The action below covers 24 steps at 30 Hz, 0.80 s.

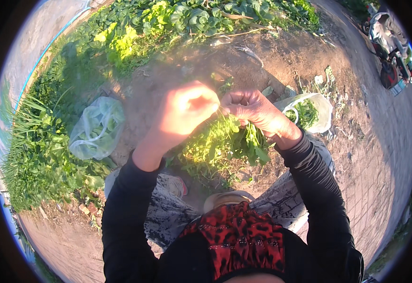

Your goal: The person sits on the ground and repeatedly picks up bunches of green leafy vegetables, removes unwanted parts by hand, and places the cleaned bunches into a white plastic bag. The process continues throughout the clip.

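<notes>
From the head view, I have a bunch of greens (254, 144) up in front of me, hanging below my right grip (258, 113), with more plants (205, 148) just beneath, between my knees. To handle them well, I'd say the stems want a light pinch near their ends, so the leaves hang free and don't bruise. My right grip should hold the bunch steady while my left grip (187, 107) works only with its fingertips, close in, on one or two stems at a time; a hard tug might well snap them or drag the whole bunch loose.

My right grip is closed, thumb against forefinger, with stems caught between and leaves drooping under the palm. My left grip comes right up beside it, fingers curled toward the thumb, tips nearly meeting those of the right. Glare bleaches that hand, so I cannot tell whether it is fully closed or has a stem in it. Beyond my right wrist sits an open white bag (324, 110) with cut leaves (306, 113) inside; well off to my left lies a pale, filmy sack (94, 133).
</notes>
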Available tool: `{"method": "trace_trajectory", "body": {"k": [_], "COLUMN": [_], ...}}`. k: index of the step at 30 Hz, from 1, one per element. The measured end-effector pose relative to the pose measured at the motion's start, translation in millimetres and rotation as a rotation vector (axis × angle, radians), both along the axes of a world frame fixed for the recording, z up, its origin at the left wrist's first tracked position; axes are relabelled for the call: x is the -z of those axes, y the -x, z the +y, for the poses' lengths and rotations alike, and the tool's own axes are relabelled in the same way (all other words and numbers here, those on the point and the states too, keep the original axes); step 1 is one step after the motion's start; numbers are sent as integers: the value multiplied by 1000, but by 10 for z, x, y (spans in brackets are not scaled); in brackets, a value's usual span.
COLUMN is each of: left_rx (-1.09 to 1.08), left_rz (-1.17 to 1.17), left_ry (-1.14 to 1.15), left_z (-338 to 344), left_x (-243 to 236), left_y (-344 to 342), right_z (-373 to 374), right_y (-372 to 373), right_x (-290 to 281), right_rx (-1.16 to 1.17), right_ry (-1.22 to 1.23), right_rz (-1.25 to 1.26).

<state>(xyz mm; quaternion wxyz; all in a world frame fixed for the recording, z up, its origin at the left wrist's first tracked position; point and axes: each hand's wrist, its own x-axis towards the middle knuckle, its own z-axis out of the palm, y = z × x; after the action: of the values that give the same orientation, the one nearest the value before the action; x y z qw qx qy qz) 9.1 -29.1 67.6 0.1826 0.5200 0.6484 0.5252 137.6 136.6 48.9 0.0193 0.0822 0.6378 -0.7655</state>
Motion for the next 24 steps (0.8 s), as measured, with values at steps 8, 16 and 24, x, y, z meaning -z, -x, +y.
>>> {"method": "trace_trajectory", "body": {"k": [8, 16, 24], "left_rx": [-185, -188, -78], "left_rz": [-374, 17, -514], "left_ry": [74, 334, 207], "left_z": [-83, -81, -37], "left_x": [-28, -1, -9], "left_y": [138, 78, 88], "right_z": [-6, -66, -42], "right_y": [4, -19, 0], "right_x": [16, 16, -4], "right_rx": [6, 119, 242], "right_ry": [10, -340, -245], "right_rz": [-14, 120, 248]}}
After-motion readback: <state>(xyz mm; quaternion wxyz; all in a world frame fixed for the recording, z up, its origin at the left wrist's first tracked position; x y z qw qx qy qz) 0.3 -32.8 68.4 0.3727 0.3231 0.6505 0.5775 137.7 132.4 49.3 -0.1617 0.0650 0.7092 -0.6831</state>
